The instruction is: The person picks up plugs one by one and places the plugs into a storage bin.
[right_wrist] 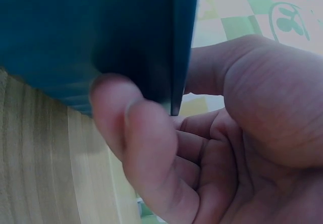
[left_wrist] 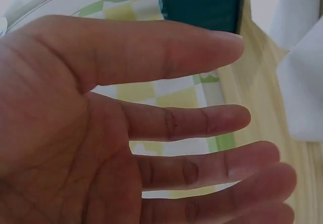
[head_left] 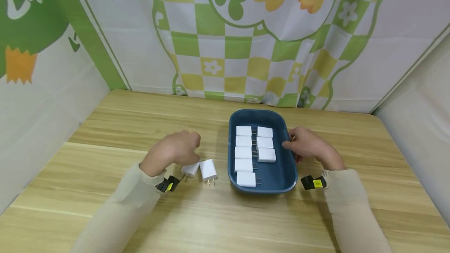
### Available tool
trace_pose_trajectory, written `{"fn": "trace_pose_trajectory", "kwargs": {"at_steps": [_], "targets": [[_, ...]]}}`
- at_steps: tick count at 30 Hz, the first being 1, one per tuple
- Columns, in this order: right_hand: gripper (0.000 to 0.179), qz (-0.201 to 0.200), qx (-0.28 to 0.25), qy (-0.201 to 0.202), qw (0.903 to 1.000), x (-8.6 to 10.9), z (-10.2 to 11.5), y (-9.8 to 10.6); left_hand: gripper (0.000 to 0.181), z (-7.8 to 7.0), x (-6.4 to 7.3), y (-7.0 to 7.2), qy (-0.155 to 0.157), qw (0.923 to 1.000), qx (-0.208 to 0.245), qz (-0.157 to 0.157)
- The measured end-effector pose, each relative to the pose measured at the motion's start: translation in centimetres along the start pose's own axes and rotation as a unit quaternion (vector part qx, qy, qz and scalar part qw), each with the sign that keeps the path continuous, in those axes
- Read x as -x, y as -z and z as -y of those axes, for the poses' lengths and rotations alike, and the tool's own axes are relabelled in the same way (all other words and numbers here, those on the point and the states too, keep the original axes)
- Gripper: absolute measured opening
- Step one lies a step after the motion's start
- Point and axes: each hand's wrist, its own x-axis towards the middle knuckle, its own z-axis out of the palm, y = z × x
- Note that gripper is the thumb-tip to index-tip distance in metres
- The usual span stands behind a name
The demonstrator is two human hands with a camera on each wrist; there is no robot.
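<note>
A dark blue plastic tray (head_left: 277, 179) stands in the middle of the table. Inside it, white plug-in chargers (head_left: 243, 152) lie in two columns, several on the left and three on the right, their prongs turned inward. My right hand (head_left: 309, 144) grips the tray's right wall, thumb over the rim and fingers outside, as the right wrist view shows. My left hand (head_left: 175, 148) is above the table, left of the tray, holding nothing; its fingers are extended in the left wrist view. Just by it lie two loose chargers, a nearer white charger (head_left: 190, 170) partly hidden by the hand and another white charger (head_left: 208, 170).
The wooden table (head_left: 116, 128) runs back to a checked, flowered curtain (head_left: 239, 46). Pale fabric walls stand at the left and right. Each wrist wears a small black camera, such as the left wrist camera (head_left: 168, 184).
</note>
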Motion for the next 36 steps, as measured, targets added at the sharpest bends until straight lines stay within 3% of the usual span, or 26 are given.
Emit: {"fn": "trace_pose_trajectory", "kwargs": {"at_steps": [10,19,28,36], "targets": [[0.020,-0.001,0.006,-0.002,1.0000,-0.1,-0.1,0.1,0.017,-0.3,-0.5,-1.1,0.019,0.9998,0.009,-0.001],[0.021,-0.002,0.009,0.005,0.9999,-0.1,-0.2,0.0,0.015,-0.2,-0.8,-1.5,0.042,0.9989,0.017,0.008],[0.022,-0.006,0.015,0.004,0.9999,-0.2,-0.3,-0.2,0.024,0.0,-1.1,-1.7,0.047,0.9989,-0.006,-0.010],[0.020,-0.007,0.010,0.008,0.9999,-0.1,-0.2,-0.2,0.021,-0.2,-0.8,-1.8,0.041,0.9990,-0.006,-0.019]]}}
